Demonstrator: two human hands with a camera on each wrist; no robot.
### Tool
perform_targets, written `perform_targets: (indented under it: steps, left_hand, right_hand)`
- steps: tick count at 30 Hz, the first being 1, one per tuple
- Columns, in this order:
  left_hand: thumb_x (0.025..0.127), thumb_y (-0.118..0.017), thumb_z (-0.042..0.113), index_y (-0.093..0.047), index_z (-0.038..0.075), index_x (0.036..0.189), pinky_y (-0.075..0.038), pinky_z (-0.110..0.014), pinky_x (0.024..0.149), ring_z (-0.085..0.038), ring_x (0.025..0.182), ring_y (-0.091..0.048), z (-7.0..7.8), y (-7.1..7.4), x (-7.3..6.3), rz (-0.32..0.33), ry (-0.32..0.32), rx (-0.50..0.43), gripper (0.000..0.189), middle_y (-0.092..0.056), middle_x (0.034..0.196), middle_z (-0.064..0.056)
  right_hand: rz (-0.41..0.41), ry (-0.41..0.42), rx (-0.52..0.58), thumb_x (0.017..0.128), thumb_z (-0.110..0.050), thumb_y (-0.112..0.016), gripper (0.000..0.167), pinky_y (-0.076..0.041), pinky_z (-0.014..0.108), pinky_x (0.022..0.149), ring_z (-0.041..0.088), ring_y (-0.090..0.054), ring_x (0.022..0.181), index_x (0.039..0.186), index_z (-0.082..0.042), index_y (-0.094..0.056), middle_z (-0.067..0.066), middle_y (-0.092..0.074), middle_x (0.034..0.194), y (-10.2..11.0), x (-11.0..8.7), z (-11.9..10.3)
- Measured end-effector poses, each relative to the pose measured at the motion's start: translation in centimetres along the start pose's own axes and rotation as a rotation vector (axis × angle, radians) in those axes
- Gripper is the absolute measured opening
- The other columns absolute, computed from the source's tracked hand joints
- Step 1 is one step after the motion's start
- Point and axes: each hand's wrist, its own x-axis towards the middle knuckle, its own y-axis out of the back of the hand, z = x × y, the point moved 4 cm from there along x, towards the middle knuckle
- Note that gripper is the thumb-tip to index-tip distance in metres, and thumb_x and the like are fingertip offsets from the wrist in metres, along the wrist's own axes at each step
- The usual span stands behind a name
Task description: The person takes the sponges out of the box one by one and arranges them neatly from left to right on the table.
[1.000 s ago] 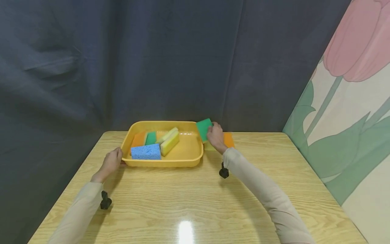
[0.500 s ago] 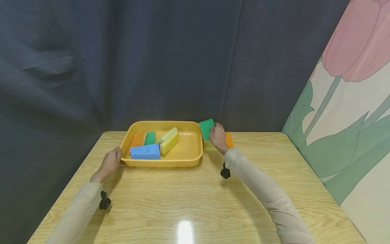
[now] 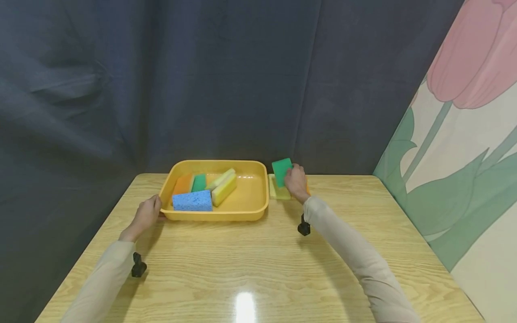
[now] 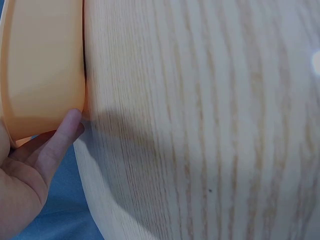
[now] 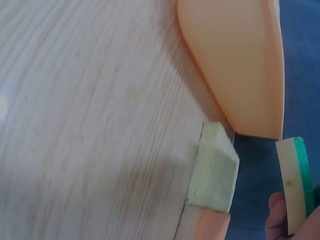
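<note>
At the tray's left end my left hand (image 3: 146,214) grips the yellow plastic tray (image 3: 214,216); in the left wrist view, fingers reach along its underside. My right hand (image 3: 296,183) pinches a sponge (image 3: 281,170) with a green scouring face and a pale body, raised just right of the tray. Below it on the table lies a pale yellow sponge (image 5: 212,172), with an orange one (image 5: 211,225) beside it, mostly hidden by the hand in the head view. Inside the tray are a blue sponge (image 3: 192,201), an orange sponge (image 3: 183,184), a green one (image 3: 199,182) and two yellow ones (image 3: 224,189).
The tray stands near the back edge of the wooden table (image 3: 250,260). A dark curtain (image 3: 226,80) hangs right behind the table. On the right is a wall with a tulip picture (image 3: 464,148).
My right hand has moved a little right with the green-faced sponge, away from the tray's rim, showing more of the pale yellow sponge. The left hand keeps its place.
</note>
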Motion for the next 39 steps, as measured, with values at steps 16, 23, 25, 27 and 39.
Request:
perform_targets:
  steps: [16,23,25,27,39]
  left_hand:
    - [0.109,-0.020,0.015,-0.050,-0.014,0.104,-0.062,-0.041,0.068,-0.045,0.087,-0.068,-0.3,-0.1,0.1,-0.014,0.034,-0.035,0.042,-0.058,0.098,-0.036]
    - [0.109,-0.020,0.015,-0.048,-0.017,0.111,-0.062,-0.042,0.069,-0.045,0.087,-0.068,-0.1,-0.1,0.0,-0.026,0.034,-0.054,0.043,-0.057,0.103,-0.039]
    - [0.110,-0.020,0.015,-0.048,-0.017,0.110,-0.062,-0.043,0.069,-0.045,0.087,-0.069,0.1,0.0,0.1,-0.028,0.030,-0.052,0.043,-0.057,0.101,-0.038]
    - [0.109,-0.020,0.014,-0.048,-0.016,0.107,-0.062,-0.043,0.068,-0.045,0.086,-0.069,0.2,0.0,0.1,-0.025,0.023,-0.039,0.041,-0.057,0.099,-0.037]
    - [0.109,-0.021,0.013,-0.046,-0.020,0.117,-0.062,-0.042,0.068,-0.045,0.086,-0.069,-0.1,-0.2,0.1,-0.024,0.036,-0.047,0.043,-0.055,0.106,-0.042]
  right_hand:
    - [0.004,-0.040,-0.073,0.106,-0.013,-0.034,0.043,-0.047,0.055,0.095,0.043,-0.053,0.112,0.137,0.015,-0.041,0.033,-0.049,0.128,1.2,0.5,2.7]
    - [0.001,-0.036,-0.081,0.104,-0.012,-0.032,0.045,-0.046,0.057,0.097,0.046,-0.051,0.115,0.138,0.016,-0.039,0.035,-0.048,0.129,1.8,0.5,3.6]
    - [0.003,-0.043,-0.072,0.104,-0.012,-0.032,0.045,-0.045,0.057,0.098,0.046,-0.050,0.117,0.139,0.016,-0.038,0.035,-0.048,0.129,2.0,0.5,4.0]
    - [0.002,-0.057,-0.063,0.104,-0.012,-0.032,0.045,-0.044,0.058,0.099,0.046,-0.050,0.117,0.140,0.015,-0.038,0.034,-0.047,0.130,2.1,0.5,4.4]
    - [0.039,-0.045,-0.050,0.104,-0.010,-0.031,0.044,-0.044,0.058,0.097,0.049,-0.049,0.112,0.139,0.017,-0.036,0.037,-0.045,0.128,3.3,0.9,6.1]
